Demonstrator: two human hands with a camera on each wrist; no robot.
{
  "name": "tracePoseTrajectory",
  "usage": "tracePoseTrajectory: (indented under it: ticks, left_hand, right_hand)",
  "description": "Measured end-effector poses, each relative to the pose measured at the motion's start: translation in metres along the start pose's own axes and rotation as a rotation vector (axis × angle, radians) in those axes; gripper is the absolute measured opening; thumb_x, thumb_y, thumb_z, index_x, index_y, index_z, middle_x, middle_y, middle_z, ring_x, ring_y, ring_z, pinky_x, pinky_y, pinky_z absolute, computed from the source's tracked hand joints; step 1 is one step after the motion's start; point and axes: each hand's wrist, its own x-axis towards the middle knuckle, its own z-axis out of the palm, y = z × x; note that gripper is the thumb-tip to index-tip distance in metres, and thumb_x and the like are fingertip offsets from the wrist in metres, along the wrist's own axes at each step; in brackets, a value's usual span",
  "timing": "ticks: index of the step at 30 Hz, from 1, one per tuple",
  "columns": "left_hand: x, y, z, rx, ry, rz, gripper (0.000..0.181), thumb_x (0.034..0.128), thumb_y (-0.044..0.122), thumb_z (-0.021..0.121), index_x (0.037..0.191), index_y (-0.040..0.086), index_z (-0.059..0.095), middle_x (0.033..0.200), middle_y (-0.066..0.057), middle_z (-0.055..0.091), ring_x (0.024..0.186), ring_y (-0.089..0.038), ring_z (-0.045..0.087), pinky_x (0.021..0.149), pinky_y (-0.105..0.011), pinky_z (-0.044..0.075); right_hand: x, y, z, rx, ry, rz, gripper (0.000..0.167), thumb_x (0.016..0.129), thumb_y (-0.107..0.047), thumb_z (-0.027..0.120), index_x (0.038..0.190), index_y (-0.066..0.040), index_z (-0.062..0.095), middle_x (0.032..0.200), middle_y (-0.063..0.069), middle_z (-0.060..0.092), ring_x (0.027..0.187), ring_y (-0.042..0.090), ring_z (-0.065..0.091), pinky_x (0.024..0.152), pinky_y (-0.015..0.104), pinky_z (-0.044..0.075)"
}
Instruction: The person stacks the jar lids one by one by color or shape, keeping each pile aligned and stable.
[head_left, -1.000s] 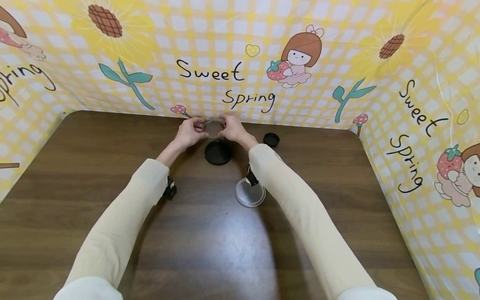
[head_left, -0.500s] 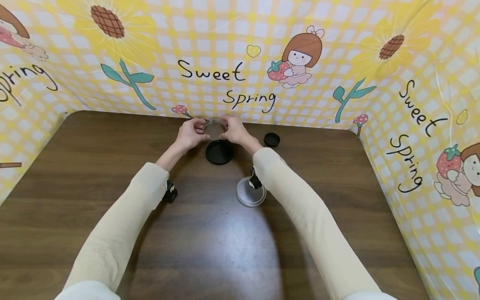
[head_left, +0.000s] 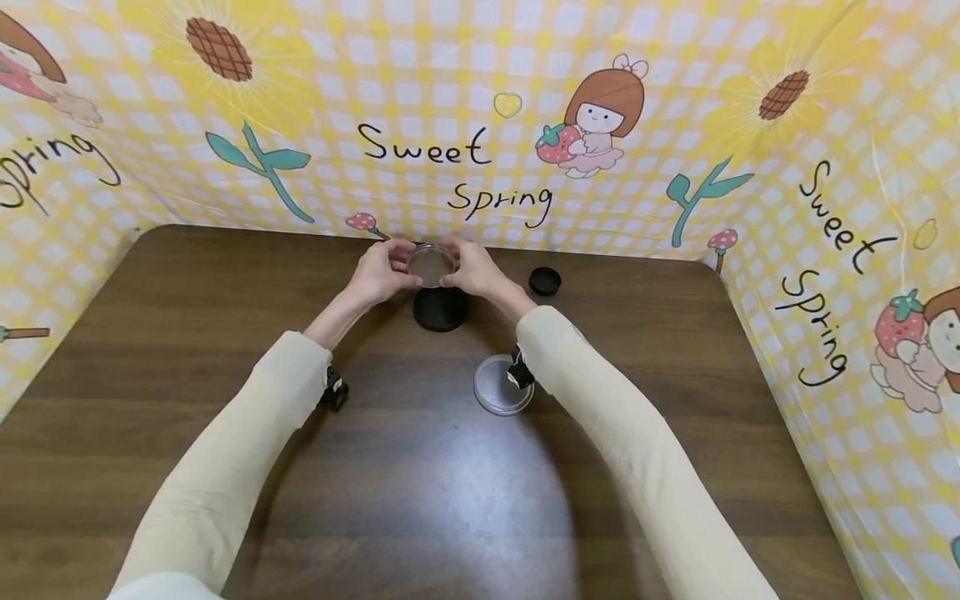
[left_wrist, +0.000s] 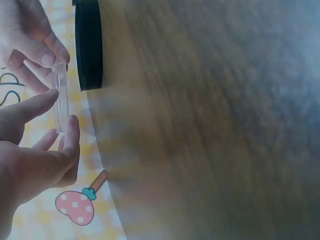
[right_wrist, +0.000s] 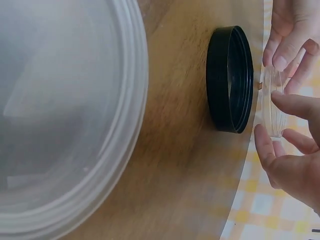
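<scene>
Left hand (head_left: 379, 272) and right hand (head_left: 476, 268) pinch opposite edges of clear round dish (head_left: 431, 268), raised off bench (head_left: 405, 475) near black lid (head_left: 440, 312). 2nd clear dish (head_left: 495, 393) lies on bench, nearer person; smaller black lid (head_left: 544, 282) rests right of both hands.

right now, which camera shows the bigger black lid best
Right wrist: the bigger black lid appears whole, wall and open face visible. Head shows it small, partly behind the clear dish; left wrist shows it side-on, cut off.
</scene>
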Motion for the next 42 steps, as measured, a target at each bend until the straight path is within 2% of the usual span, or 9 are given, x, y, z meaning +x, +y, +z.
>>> tracePoseTrajectory:
  ticks: [4,12,20,25,30,35,42]
  left_hand:
    - [-0.005,0.002,0.005,-0.002,-0.028,0.007,0.061,0.081,-0.001,0.075,0.135,-0.001,0.048,0.127,-0.021,0.053,0.112,-0.032,0.055,0.088,-0.04,0.05]
    - [-0.013,0.013,0.013,0.03,-0.044,0.066,0.064,0.0803,-0.004,0.074,0.138,-0.002,0.046,0.122,-0.023,0.051,0.106,-0.033,0.058,0.085,-0.039,0.053]
    - [-0.019,0.018,0.016,0.041,-0.054,0.074,0.062,0.0791,-0.004,0.075,0.135,-0.003,0.049,0.12,-0.023,0.053,0.104,-0.032,0.061,0.083,-0.036,0.053]
    - [-0.025,0.016,0.016,0.024,-0.052,0.088,0.061,0.0788,-0.005,0.075,0.134,-0.004,0.049,0.12,-0.023,0.052,0.104,-0.034,0.061,0.083,-0.034,0.054]
    - [-0.032,0.017,0.018,0.014,-0.064,0.093,0.062,0.0792,-0.005,0.075,0.135,-0.004,0.048,0.121,-0.024,0.046,0.104,-0.034,0.06,0.082,-0.031,0.054]
    - [-0.039,0.021,0.022,0.014,-0.063,0.096,0.064,0.0784,-0.006,0.075,0.136,-0.005,0.047,0.121,-0.024,0.044,0.103,-0.033,0.061,0.081,-0.031,0.054]
    - [-0.045,0.026,0.026,0.011,-0.058,0.1,0.064,0.0783,-0.006,0.076,0.136,-0.003,0.048,0.119,-0.024,0.044,0.101,-0.032,0.06,0.081,-0.031,0.054]
  right_hand:
    - [-0.011,0.001,-0.001,0.013,0.008,-0.001,0.069,0.082,-0.002,0.075,0.142,0.003,0.041,0.132,0.019,0.052,0.106,0.028,0.057,0.087,0.032,0.047]
    - [-0.026,-0.001,-0.005,-0.026,0.037,0.028,0.068,0.082,-0.007,0.076,0.142,-0.003,0.044,0.13,0.017,0.05,0.106,0.026,0.049,0.086,0.031,0.045]
    - [-0.039,-0.004,-0.004,-0.041,0.067,0.034,0.066,0.082,-0.006,0.077,0.14,-0.002,0.046,0.116,0.015,0.05,0.104,0.023,0.045,0.081,0.029,0.045]
    - [-0.047,-0.008,-0.002,-0.007,0.076,0.041,0.068,0.081,-0.005,0.077,0.141,-0.003,0.046,0.122,0.016,0.045,0.104,0.023,0.049,0.081,0.028,0.047]
    - [-0.055,-0.009,0.0,0.029,0.099,0.031,0.068,0.08,-0.002,0.077,0.14,-0.001,0.046,0.128,0.017,0.047,0.109,0.024,0.05,0.082,0.026,0.048]
    - [-0.062,-0.008,0.002,0.07,0.129,0.038,0.068,0.078,0.002,0.078,0.139,0.0,0.047,0.128,0.018,0.044,0.105,0.027,0.058,0.082,0.023,0.051]
    - [-0.071,-0.007,0.002,0.11,0.144,0.058,0.068,0.078,0.003,0.077,0.139,-0.002,0.048,0.127,0.018,0.041,0.104,0.029,0.057,0.082,0.024,0.051]
